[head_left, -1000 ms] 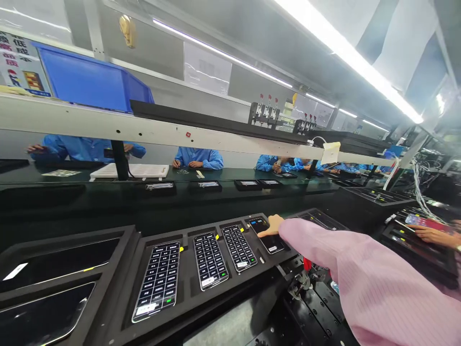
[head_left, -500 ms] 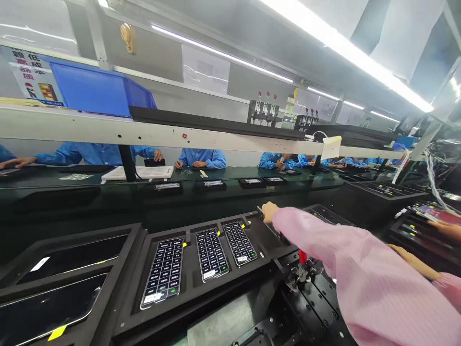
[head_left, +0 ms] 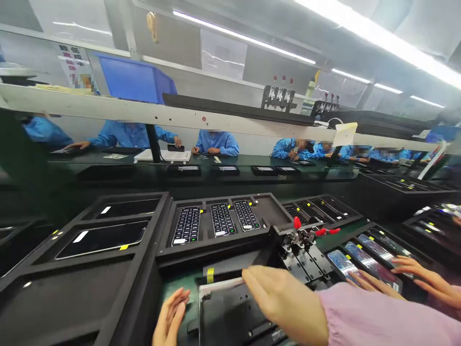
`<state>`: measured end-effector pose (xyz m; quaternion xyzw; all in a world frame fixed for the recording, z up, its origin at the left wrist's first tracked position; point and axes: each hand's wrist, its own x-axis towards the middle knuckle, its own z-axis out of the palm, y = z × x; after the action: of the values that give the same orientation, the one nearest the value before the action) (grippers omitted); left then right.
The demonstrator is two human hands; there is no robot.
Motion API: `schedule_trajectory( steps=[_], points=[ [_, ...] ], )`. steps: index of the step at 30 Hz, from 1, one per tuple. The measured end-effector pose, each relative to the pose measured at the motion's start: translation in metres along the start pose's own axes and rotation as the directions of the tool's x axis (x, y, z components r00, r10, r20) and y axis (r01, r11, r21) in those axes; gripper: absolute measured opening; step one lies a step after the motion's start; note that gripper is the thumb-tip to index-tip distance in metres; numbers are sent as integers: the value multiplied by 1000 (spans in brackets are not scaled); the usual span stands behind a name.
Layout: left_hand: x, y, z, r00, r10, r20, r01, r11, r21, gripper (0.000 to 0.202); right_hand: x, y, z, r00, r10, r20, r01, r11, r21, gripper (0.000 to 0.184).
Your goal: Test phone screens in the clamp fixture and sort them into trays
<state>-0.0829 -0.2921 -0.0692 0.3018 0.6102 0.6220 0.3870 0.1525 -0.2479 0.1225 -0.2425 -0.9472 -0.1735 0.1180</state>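
Observation:
My right hand (head_left: pixel 284 303), in a pink sleeve, pinches the end of a thin dark phone (head_left: pixel 230 274) seen nearly edge-on, with a yellow sticker on it. It hangs over a black fixture (head_left: pixel 230 317) at the bottom centre, though I cannot tell if they touch. Left of the fixture is my left hand (head_left: pixel 171 315), with fingers loosely bent and nothing in it. Behind them, a black foam tray (head_left: pixel 212 250) holds three phones (head_left: pixel 222 220) showing grids of labels; its right-hand slot is bare. Red-handled toggle clamps (head_left: pixel 298 235) stand beside the right hand.
At left, another tray (head_left: pixel 144 262) carries two dark-screened phones. A co-worker's hands (head_left: pixel 425 276) rest over a tray of phones on the right. Across the green conveyor (head_left: pixel 126 168), people in blue work under a white shelf beam (head_left: pixel 230 123).
My right hand has come back from the tray's right slot to the fixture, bringing the phone. My left hand has entered the view. The head view has shifted left and down.

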Motion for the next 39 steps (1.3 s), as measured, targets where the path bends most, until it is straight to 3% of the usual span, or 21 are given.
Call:
schedule_trajectory(
  steps=[3, 7, 12, 15, 25, 30, 34, 39],
  points=[
    [-6, 7, 0, 999, -13, 33, 12, 999, 31, 52, -29, -35, 53, 973, -5, -232, -20, 994, -105, 26],
    [-8, 11, 7, 992, 52, 117, -64, 993, 101, 45, -53, -61, 107, 937, 47, -346, -103, 984, -147, 33],
    [-5, 16, 17, 954, 60, 293, -139, 956, 258, 42, -66, -80, 139, 888, 116, -446, -192, 973, -129, 35],
    [-1, 21, 21, 936, 79, 344, -210, 908, 362, 40, -71, -83, 152, 899, 136, -416, -191, 977, -93, 33],
    [6, 30, 36, 883, 132, 451, -346, 833, 432, 30, -85, -80, 165, 897, 255, -361, -302, 950, -81, 30],
    [3, 37, 58, 833, 154, 531, -419, 804, 423, 27, -100, -69, 161, 908, 313, -279, -357, 925, -126, 30],
    [7, 43, 79, 799, 162, 580, -464, 779, 422, 23, -108, -57, 153, 930, 299, -215, -332, 933, -137, 28],
    [13, 42, 92, 807, 140, 573, -459, 760, 461, 22, -108, -58, 156, 911, 358, -204, -385, 916, -113, 25]
  ],
)
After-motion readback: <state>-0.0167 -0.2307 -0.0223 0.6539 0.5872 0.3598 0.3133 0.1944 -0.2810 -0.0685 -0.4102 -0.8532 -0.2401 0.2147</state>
